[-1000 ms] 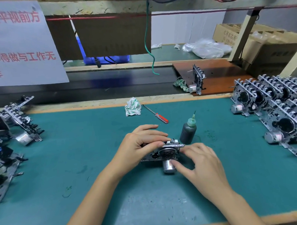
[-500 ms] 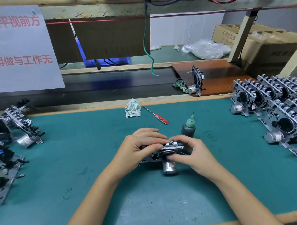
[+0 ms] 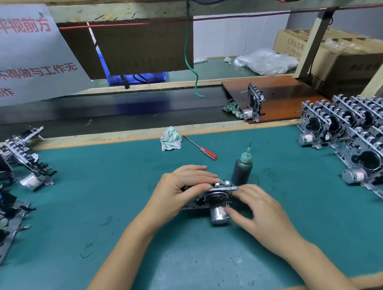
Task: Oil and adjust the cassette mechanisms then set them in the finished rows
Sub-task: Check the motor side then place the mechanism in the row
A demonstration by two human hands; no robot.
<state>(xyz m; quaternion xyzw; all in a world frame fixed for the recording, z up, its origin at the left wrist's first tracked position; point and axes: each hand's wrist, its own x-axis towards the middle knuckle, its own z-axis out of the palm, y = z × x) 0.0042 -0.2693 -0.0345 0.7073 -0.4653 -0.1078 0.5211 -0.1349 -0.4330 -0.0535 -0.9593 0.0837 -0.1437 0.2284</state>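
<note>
Two hands meet at one cassette mechanism [image 3: 212, 198] standing on edge on the green mat [image 3: 101, 202], near the centre. The left hand [image 3: 183, 188] grips its top edge, fingers curled over. The right hand [image 3: 260, 209] touches its right end and silver motor [image 3: 219, 215] with loosely extended fingers. The dark oil bottle [image 3: 241, 170] stands upright just behind. Finished rows [image 3: 357, 139] stand at far right; unprocessed units [image 3: 17, 170] lie at left.
</note>
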